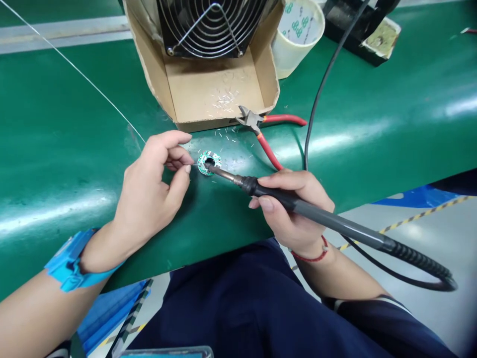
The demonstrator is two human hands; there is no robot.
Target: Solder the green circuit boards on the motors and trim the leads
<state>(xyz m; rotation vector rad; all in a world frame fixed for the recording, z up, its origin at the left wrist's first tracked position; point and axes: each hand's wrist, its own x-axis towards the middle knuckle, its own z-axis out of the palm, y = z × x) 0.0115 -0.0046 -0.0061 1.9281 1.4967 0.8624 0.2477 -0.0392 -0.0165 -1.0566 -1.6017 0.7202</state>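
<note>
A small ring-shaped circuit board [217, 160] with a dark centre lies on the green mat. My right hand [294, 209] is closed around the handle of a soldering iron [324, 219], whose tip is over the middle of the board. At the board's left edge, my left hand [156, 174] pinches a thin solder wire [85, 74] between thumb and fingers. One end of the wire reaches the board; the rest runs off to the upper left. Whether tip and wire touch cannot be made out.
Red-handled side cutters [253, 119] rest against a cardboard box [212, 94] holding a fan [212, 25]. Cut wire bits [225, 102] are scattered there. A tape roll [298, 40] and a soldering-iron stand [357, 35] with sponge are at the back right. The iron's black cable [320, 94] crosses the mat.
</note>
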